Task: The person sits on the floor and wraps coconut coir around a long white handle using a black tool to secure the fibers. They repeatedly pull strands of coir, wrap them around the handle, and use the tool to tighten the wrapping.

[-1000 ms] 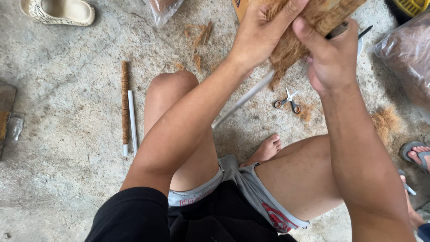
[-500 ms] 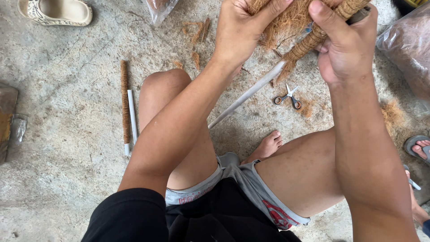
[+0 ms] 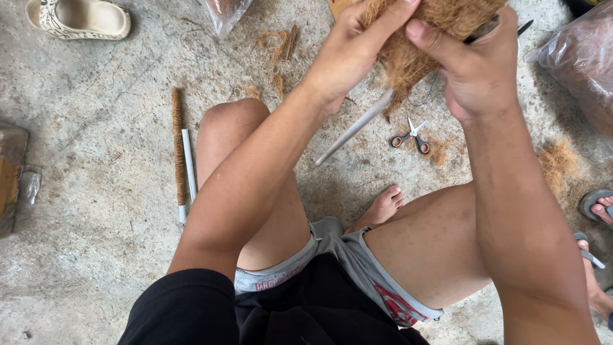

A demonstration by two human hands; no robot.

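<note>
Both hands on coir bundle, top of view.
L hand [image 3: 357,54] and R hand [image 3: 476,70] both clamped on brown coconut-fibre bundle [image 3: 415,38] w/ pale stick [image 3: 354,128] poking out toward 7 o'clock. Small scissors [image 3: 412,135] on concrete at 6 o'clock of bundle. Fibre-wrapped stick [image 3: 177,147] beside a bare white one [image 3: 188,166], far at 8 o'clock.

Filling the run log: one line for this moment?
left hand: grips coir bundle | right hand: grips bundle, thin rod | scissors: on floor

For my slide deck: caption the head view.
Seated on concrete, left hand and right hand press brown fibre around a pale stick; scissors nearby.
</note>
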